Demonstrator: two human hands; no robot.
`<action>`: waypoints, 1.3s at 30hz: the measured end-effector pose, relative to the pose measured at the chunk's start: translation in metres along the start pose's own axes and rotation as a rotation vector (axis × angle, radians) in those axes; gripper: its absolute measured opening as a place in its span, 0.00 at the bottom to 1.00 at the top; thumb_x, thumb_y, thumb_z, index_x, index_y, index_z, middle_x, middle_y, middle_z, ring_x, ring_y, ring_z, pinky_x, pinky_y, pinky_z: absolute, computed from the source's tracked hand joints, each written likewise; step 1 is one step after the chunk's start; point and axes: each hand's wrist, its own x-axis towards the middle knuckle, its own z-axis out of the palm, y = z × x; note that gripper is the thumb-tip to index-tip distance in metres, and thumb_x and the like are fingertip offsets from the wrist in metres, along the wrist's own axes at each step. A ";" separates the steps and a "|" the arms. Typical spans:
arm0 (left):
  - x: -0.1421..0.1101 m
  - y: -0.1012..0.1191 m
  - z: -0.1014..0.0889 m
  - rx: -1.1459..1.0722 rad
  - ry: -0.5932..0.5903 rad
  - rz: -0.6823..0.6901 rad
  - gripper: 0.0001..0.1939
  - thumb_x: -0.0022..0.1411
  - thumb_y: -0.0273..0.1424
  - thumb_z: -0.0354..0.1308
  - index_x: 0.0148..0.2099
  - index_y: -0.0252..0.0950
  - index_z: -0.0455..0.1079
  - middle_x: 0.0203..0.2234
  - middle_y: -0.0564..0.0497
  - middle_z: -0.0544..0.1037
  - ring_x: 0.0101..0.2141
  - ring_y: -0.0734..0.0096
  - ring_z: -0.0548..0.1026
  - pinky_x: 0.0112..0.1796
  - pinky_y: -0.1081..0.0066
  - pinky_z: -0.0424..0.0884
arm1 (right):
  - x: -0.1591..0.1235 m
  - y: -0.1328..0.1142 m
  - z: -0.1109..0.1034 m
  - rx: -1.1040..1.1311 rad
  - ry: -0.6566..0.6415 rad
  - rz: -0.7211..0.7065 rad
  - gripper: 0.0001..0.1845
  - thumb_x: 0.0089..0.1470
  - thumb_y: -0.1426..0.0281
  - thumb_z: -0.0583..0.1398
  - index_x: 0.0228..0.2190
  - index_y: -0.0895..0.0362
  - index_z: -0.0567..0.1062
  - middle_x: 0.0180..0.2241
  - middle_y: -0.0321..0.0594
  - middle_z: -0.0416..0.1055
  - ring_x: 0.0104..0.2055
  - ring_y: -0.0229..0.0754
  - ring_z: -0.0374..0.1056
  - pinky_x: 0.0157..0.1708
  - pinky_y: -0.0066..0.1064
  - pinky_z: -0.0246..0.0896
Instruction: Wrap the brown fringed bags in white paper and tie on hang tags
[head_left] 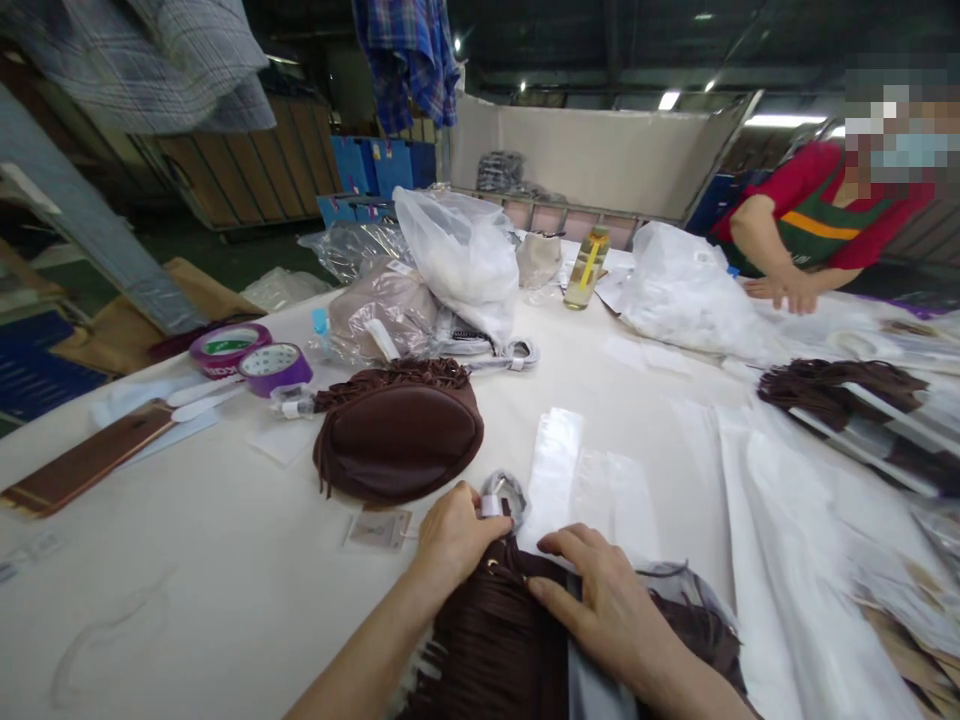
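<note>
A dark brown fringed bag [495, 640] is right in front of me, its top edge pointing away. At that edge my left hand [454, 535] is closed, thumb and fingers pinching a coiled strap in grey wrapping [493, 505]. My right hand [600, 600] lies over the right part of the bag's top, fingers apart, thumb and fingertips touching the brown material. Just beyond my left hand sits another brown fringed bag [397, 440], its smooth oval base facing me. Small flat packet [377, 528] lies beside my left wrist.
Purple tape rolls [276, 370] and a phone [90, 455] lie at the left. Clear plastic bags [465, 260] and a bottle [587, 268] stand farther back. White plastic sleeves [787, 560] and brown fringed pieces [840, 385] cover the right. A co-worker [817, 220] leans over the far right.
</note>
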 end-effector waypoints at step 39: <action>0.001 -0.023 0.016 -0.500 0.135 0.013 0.11 0.45 0.35 0.62 0.29 0.35 0.67 0.20 0.55 0.71 0.24 0.71 0.69 0.26 0.74 0.59 | -0.007 -0.002 0.023 -0.124 0.424 -0.695 0.13 0.53 0.74 0.55 0.43 0.55 0.68 0.37 0.42 0.74 0.39 0.42 0.70 0.40 0.34 0.65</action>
